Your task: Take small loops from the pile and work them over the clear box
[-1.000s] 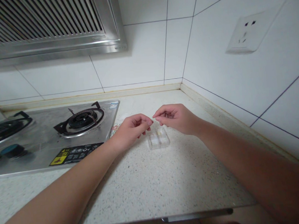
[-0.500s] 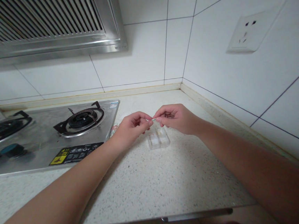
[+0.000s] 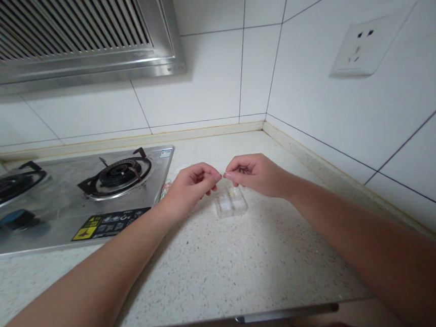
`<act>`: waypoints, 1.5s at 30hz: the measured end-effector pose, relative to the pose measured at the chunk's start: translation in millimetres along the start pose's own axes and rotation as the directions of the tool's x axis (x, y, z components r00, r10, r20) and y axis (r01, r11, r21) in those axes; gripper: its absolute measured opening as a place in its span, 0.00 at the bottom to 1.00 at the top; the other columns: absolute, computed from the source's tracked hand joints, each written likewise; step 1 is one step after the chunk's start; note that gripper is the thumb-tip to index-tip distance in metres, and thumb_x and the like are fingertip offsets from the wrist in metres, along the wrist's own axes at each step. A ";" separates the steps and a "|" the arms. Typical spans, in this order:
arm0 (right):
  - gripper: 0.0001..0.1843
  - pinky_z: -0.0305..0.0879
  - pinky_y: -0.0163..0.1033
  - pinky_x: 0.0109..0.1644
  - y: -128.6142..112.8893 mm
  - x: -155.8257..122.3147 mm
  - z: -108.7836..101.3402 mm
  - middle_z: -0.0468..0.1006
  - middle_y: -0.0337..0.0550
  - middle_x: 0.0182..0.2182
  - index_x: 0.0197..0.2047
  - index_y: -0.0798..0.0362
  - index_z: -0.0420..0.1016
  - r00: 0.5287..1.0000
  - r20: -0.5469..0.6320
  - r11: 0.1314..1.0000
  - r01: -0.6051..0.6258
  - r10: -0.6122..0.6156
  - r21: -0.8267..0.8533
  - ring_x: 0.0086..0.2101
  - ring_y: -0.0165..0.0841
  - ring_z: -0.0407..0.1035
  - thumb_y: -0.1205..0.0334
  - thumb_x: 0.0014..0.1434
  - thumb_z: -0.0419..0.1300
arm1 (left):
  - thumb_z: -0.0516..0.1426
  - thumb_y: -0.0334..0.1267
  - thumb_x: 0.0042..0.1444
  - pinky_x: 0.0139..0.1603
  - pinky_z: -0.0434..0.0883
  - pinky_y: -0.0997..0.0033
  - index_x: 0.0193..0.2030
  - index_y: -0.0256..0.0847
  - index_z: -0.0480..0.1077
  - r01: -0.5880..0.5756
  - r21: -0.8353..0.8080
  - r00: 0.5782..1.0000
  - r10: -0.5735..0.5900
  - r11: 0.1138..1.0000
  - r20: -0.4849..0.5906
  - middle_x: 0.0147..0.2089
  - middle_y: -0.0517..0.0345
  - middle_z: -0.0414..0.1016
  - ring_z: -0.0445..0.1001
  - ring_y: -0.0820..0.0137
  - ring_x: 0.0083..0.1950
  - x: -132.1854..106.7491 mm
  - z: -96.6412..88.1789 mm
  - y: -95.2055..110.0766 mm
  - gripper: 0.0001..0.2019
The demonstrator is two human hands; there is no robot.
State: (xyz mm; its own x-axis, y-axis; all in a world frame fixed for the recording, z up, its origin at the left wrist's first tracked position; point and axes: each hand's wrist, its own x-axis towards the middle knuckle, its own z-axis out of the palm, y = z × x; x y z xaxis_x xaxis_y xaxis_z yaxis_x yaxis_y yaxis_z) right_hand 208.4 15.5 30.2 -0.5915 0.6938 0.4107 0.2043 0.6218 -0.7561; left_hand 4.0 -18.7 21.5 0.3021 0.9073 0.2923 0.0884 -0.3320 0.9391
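My left hand (image 3: 191, 186) and my right hand (image 3: 255, 173) meet fingertip to fingertip just above a small clear plastic box (image 3: 231, 203) that lies on the speckled countertop (image 3: 231, 269). Both hands are closed in a pinch. Between the pinching fingers is something tiny that I cannot make out. The box holds small yellowish bits, partly hidden by my fingers.
A steel gas stove (image 3: 72, 201) with a burner (image 3: 121, 173) lies to the left, under a range hood (image 3: 65, 39). A small patterned item (image 3: 167, 188) peeks out behind my left hand. White tiled walls close the corner; a wall socket (image 3: 364, 49) sits at right.
The fingertips of both hands have drawn together and now touch; a second ago a small gap lay between them. The box has not moved.
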 end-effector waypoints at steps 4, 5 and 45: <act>0.11 0.58 0.34 0.28 0.6 0.1 -0.3 0.73 0.38 0.23 0.33 0.55 0.74 1.000 0.016 1.000 -0.016 0.017 -0.026 0.25 0.27 0.63 0.55 0.59 0.60 | 0.61 0.44 0.55 0.24 0.62 0.78 0.34 0.36 0.70 0.018 -0.022 1.000 -0.018 1.000 -0.004 0.25 0.62 0.70 0.63 0.79 0.23 0.2 0.2 -0.3 0.12; 0.11 0.58 0.34 0.27 1.0 0.2 -0.2 0.73 0.38 0.23 0.33 0.55 0.74 1.000 0.020 0.999 -0.021 0.022 -0.030 0.25 0.27 0.63 0.55 0.59 0.59 | 0.62 0.45 0.55 0.24 0.62 0.78 0.34 0.36 0.70 0.023 -0.027 1.000 -0.023 0.999 -0.007 0.25 0.62 0.70 0.63 0.79 0.23 0.4 0.3 -0.5 0.13; 0.09 0.61 0.36 0.30 -1.8 -0.3 0.7 0.74 0.40 0.28 0.40 0.54 0.77 0.999 -0.040 1.000 0.019 -0.019 0.013 0.27 0.28 0.65 0.58 0.59 0.60 | 0.59 0.46 0.57 0.23 0.58 0.77 0.36 0.36 0.69 0.092 -0.039 0.996 -0.091 0.995 0.013 0.25 0.62 0.69 0.62 0.79 0.22 1.1 -1.2 -2.2 0.13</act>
State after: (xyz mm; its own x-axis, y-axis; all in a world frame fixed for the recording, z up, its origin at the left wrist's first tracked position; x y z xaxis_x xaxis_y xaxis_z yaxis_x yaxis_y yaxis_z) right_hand 207.7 14.0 31.0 -0.5636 0.6960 0.4449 0.1824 0.6302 -0.7547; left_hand 2.9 -16.7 19.9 0.3047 0.9306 0.2030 0.0783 -0.2369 0.9684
